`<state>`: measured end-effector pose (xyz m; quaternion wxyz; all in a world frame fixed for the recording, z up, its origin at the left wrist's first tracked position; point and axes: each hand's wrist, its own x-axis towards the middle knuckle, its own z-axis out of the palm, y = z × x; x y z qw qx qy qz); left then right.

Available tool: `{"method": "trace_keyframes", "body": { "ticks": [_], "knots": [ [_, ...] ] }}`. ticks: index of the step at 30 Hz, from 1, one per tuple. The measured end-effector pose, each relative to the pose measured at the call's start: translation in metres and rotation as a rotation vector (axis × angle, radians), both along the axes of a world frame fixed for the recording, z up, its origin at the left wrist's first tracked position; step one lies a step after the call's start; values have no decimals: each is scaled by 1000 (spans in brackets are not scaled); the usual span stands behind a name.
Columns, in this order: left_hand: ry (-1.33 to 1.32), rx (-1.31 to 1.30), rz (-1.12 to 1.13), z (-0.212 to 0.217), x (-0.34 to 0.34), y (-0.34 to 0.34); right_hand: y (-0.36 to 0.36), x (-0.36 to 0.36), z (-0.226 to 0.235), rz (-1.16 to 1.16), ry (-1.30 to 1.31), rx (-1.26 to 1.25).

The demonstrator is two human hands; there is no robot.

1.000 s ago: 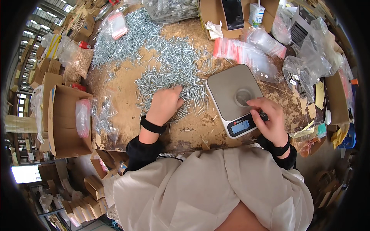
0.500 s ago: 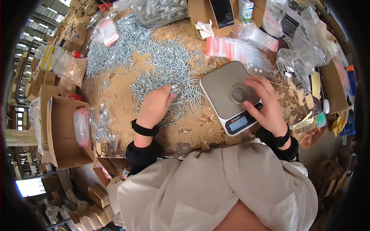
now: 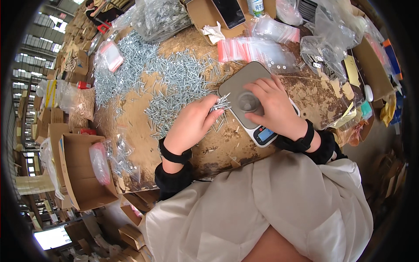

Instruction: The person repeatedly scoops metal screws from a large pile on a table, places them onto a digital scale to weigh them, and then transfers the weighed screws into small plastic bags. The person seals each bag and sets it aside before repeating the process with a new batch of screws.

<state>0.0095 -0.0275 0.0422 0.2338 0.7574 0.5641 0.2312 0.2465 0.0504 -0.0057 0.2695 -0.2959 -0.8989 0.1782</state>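
Note:
My left hand [image 3: 192, 124] is closed on a small bunch of silver screws [image 3: 222, 104], which stick out past its fingertips at the left edge of a digital scale [image 3: 238, 81]. A small round clear cup [image 3: 248, 103] stands on the scale's plate. My right hand [image 3: 275, 105] reaches over the plate, thumb and fingers curved round the cup's right side. Part of the lit display [image 3: 265, 134] shows below my right hand. A broad heap of loose screws [image 3: 179, 78] spreads over the worn wooden table to the left and beyond my left hand.
Clear zip bags with red edges [image 3: 244, 50] lie beyond the scale. A cardboard box [image 3: 198, 15] at the back holds a phone [image 3: 229, 13]. Plastic bags with metal parts [image 3: 325, 54] lie at the right. An open carton [image 3: 85, 174] stands at the table's left edge.
My left hand has moved right from the screw heap to the scale, now carrying a bunch of screws. The right hand and cup have shifted left on the plate. The view has turned slightly.

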Motion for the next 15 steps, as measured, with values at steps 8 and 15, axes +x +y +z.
{"method": "trace_keyframes", "body": {
  "ticks": [8,15],
  "knots": [
    [-227,-28,93,3,0,-9,-22,-41,-3,170,84,-13],
    [-140,178,136,-11,-11,-17,-15,-56,14,149,95,-119]
  ]
}}
